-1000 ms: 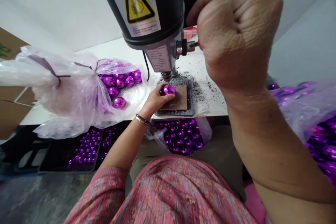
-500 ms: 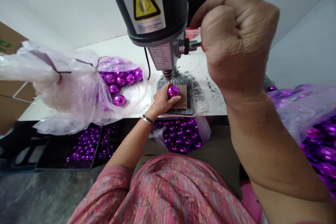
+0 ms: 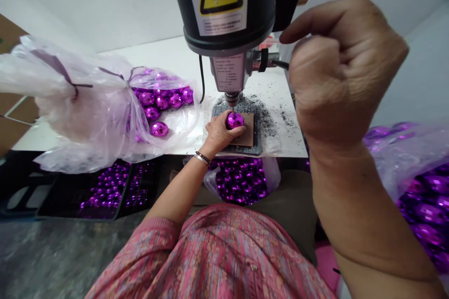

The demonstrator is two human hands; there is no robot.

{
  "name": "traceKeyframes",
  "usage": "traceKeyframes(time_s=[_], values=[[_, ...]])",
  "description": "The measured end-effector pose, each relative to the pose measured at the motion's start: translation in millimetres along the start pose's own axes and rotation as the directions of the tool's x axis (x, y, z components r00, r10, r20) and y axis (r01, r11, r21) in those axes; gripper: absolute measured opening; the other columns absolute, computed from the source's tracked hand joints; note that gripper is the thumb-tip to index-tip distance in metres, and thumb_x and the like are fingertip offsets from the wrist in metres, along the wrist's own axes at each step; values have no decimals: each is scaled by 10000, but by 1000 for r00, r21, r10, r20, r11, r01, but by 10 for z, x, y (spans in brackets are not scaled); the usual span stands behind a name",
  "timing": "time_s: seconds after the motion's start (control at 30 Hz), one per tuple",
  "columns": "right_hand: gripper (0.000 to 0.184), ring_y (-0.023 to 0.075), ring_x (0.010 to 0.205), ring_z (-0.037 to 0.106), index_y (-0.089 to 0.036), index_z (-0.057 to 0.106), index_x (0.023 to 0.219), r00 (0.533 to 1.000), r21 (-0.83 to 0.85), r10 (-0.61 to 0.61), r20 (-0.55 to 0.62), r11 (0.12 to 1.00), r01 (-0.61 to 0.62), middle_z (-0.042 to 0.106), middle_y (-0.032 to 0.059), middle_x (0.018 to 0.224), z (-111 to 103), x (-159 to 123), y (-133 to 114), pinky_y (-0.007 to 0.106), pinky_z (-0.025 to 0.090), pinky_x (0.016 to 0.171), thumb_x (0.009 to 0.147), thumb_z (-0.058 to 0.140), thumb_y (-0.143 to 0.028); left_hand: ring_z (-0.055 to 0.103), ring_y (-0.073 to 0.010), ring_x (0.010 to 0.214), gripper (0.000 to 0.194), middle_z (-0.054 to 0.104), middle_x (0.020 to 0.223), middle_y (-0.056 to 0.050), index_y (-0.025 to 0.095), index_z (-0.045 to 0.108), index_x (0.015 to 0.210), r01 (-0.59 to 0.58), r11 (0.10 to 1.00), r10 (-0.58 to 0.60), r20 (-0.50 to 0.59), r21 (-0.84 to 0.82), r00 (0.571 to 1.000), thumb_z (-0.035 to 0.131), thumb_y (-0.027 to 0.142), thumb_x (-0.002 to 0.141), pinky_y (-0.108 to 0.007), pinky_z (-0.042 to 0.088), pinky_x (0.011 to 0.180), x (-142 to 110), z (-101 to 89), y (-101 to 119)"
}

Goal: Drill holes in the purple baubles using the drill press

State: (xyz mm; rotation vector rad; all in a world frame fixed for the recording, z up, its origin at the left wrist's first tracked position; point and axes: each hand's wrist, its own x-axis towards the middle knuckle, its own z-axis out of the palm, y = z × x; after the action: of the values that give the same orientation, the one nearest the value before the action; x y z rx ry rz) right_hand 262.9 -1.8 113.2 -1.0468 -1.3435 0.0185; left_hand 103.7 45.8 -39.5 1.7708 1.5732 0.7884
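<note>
A black bench drill with a yellow warning label stands over the white table. My left hand pinches a shiny purple ball on a brown pad lying on the drill's grey base, right under the chuck. The bit meets the top of the ball. My right hand is a fist wrapped round the drill's feed lever, close to the camera.
A clear plastic bag with several purple balls lies on the table's left. Another bag of balls hangs below the table edge at my lap, black crates of balls stand lower left, and more bagged balls at right. Dark shavings litter the table.
My right fist has pulled the lever down and to the right. The chuck has come down onto the ball, which my left hand has shifted slightly under the bit.
</note>
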Motion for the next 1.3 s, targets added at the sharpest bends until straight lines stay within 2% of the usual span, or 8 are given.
traceKeyframes(time_s=[0.13, 0.27, 0.47, 0.77, 0.9, 1.07, 1.23, 1.3], values=[[366, -15, 557, 282, -124, 756, 929, 1000, -30, -9, -22, 1000, 8, 456, -27, 640, -14, -148, 57, 160, 306, 598, 738, 454, -204, 596, -369, 1200, 540, 714, 1114, -89, 239, 697, 1209, 1, 1000, -1, 2, 10, 1000, 891, 366, 722, -545, 371, 1144, -8, 9, 16], [321, 17, 555, 299, -195, 744, 977, 999, -108, -40, 27, 993, 43, 413, -21, 616, -40, -253, 125, 198, 349, 628, 761, 513, -147, 598, -369, 1198, 511, 716, 1143, -104, 227, 693, 1229, -1, 999, 0, 9, 38, 1000, 861, 367, 768, -545, 378, 1132, -17, 7, 21], [320, 52, 654, 475, -260, 710, 1057, 976, -222, -209, 62, 950, 218, 493, 7, 709, -66, -362, 263, 221, 457, 755, 871, 462, -183, 607, -347, 1178, 482, 725, 1091, -77, 239, 708, 1192, -27, 1000, 27, -4, -6, 1000, 873, 348, 753, -506, 390, 1125, -31, 10, 10], [361, 87, 721, 483, -249, 726, 1055, 952, -256, -305, 14, 919, 299, 644, 25, 843, -20, -483, 445, 285, 454, 795, 957, 382, -297, 602, -363, 1167, 492, 720, 1095, -76, 241, 714, 1170, -30, 999, 30, -19, 12, 999, 906, 350, 730, -517, 386, 1126, -46, 20, 23], [380, 89, 733, 510, -262, 725, 1077, 935, -312, -356, -13, 889, 334, 675, 12, 885, 2, -527, 489, 283, 441, 762, 949, 368, -242, 593, -369, 1193, 490, 719, 1103, -80, 238, 715, 1168, -25, 1000, 25, -34, 5, 999, 910, 352, 733, -522, 366, 1150, -64, 24, 34], [339, 56, 668, 478, -228, 716, 1039, 894, -211, -447, -39, 878, 430, 670, -17, 801, 58, -609, 559, 267, 399, 716, 896, 421, -141, 592, -374, 1208, 527, 723, 1099, -83, 238, 712, 1178, -33, 999, 33, -39, 3, 999, 927, 371, 716, -519, 378, 1151, -68, 34, 12], [385, 7, 815, 601, -143, 744, 956, 937, -81, -294, -189, 956, 283, 695, -21, 895, 92, -233, 265, 196, 406, 745, 912, 361, -148, 619, -364, 1195, 516, 735, 1121, -109, 197, 725, 1165, -69, 997, 71, -66, 24, 995, 927, 378, 726, -503, 404, 1134, -48, 64, -28], [372, -9, 740, 558, -110, 755, 922, 993, 69, 38, -112, 997, -30, 655, -32, 797, 85, 50, 71, 186, 397, 728, 884, 385, -135, 633, -345, 1195, 542, 742, 1152, -104, 199, 715, 1183, -77, 996, 81, -89, 48, 993, 936, 355, 713, -483, 427, 1117, -59, 62, -33]])
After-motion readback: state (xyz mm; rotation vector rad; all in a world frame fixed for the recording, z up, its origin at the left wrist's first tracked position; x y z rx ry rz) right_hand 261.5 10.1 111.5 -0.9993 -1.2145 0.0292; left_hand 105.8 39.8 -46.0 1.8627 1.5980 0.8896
